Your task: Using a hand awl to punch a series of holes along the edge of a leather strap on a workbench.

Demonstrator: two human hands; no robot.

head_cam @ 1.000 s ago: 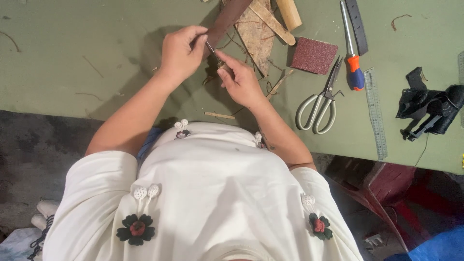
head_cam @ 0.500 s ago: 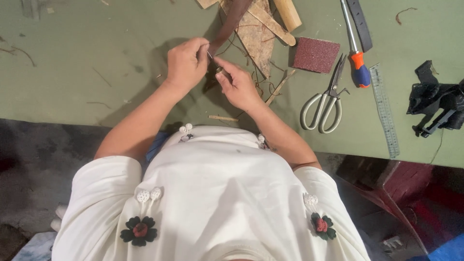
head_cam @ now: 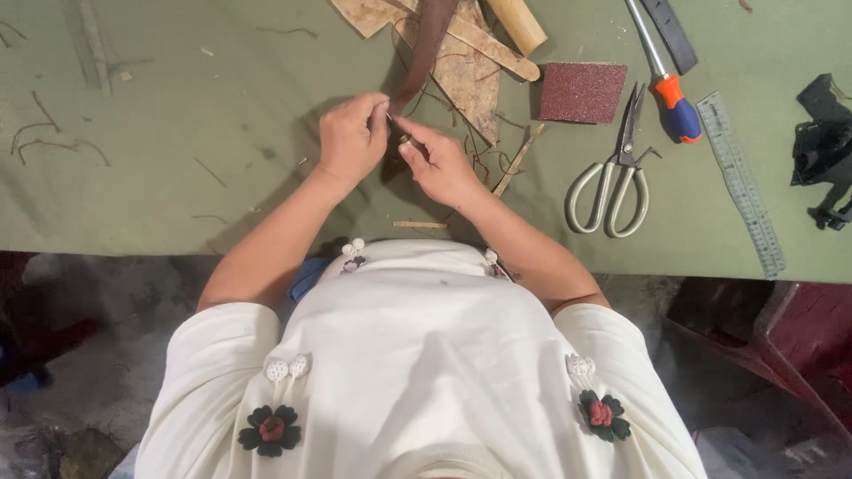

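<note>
Your left hand (head_cam: 352,139) and right hand (head_cam: 441,166) meet over the middle of the green bench (head_cam: 177,177), fingertips pinched narrowly on the lower end of a dark brown leather strip (head_cam: 424,49) that runs toward the far edge. Tan leather scraps (head_cam: 466,71) lie beneath it. Near the right edge sit a sandpaper square (head_cam: 582,91), scissors (head_cam: 614,177), a screwdriver (head_cam: 666,80) and a ruler (head_cam: 739,182).

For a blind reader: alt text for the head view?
Seen from above, a person's left hand and right hand pinch the end of a dark brown strap over a green table. Scissors, sandpaper, a screwdriver and a ruler lie to the right.
</note>
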